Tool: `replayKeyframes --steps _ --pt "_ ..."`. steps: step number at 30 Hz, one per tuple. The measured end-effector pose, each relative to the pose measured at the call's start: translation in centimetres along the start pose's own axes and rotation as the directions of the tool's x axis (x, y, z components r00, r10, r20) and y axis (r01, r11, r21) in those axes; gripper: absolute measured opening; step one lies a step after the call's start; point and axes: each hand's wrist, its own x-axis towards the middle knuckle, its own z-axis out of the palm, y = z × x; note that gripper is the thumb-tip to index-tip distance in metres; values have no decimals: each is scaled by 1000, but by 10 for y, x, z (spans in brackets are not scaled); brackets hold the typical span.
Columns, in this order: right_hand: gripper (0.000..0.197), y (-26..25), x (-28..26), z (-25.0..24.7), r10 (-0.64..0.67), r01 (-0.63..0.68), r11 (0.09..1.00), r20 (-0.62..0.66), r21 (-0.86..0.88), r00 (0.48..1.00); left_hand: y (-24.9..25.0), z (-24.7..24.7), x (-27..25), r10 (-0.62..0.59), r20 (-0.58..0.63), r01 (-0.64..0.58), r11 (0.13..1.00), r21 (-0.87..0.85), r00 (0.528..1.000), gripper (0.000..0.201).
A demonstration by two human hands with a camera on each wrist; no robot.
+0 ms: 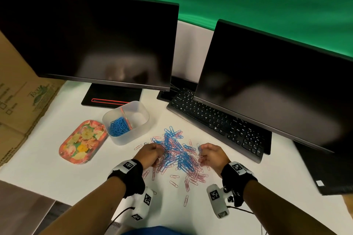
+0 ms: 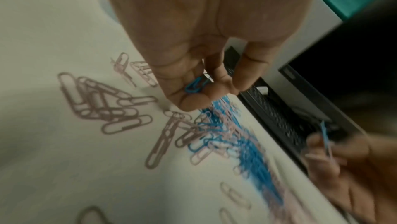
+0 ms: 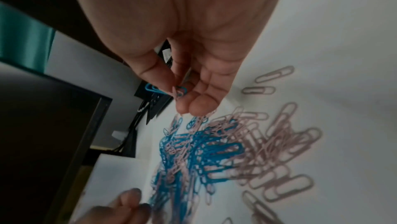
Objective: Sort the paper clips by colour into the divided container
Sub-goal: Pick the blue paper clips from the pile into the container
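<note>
The white desk (image 1: 47, 139) carried 2 dark monitors at the far side, a black keyboard (image 1: 215, 120) to the right, and a frosted plastic divided container (image 1: 145, 118) at far left, its left compartment filled with glossy blue clips, the right one seemingly bare. Nearer lay the mixed pile of paper clips (image 1: 177, 154), thin looped wire coated blue and pink. The step looked like gathering blues (pinks apparently came later). The left hand (image 1: 150, 153) had its fingers curled on a blue clip (image 2: 194, 85); the right hand (image 1: 212, 155) pinched a few clips (image 3: 179, 91). Next, a carry to the left compartment seemed due.
</note>
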Motion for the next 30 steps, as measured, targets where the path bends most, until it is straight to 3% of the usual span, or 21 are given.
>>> replayKeyframes --steps 3,5,16,19,23,26,30 --pt "21 -5 -5 7 32 -42 985 60 165 998 -2 8 -1 112 -19 -95 911 401 994 12" --pt "21 -6 -7 10 32 -48 982 88 184 996 -6 12 -2 139 -17 -110 846 522 990 11" --pt "18 -11 -6 12 -126 137 989 168 -55 978 -15 6 2 172 -10 -108 662 741 985 17" --pt "17 -11 -7 13 -194 216 968 166 -129 967 -11 6 1 211 -11 -144 706 693 977 14" --pt "11 -11 -7 18 -254 289 935 179 -207 950 12 21 -7 313 -15 -295 909 295 950 1" --pt "12 -12 -8 23 -242 286 935 212 -211 947 29 31 -7 325 9 -324 941 96 946 9" --pt "16 -16 -9 27 -231 285 934 244 -216 942 33 34 -4 282 -13 -282 959 -19 959 9"
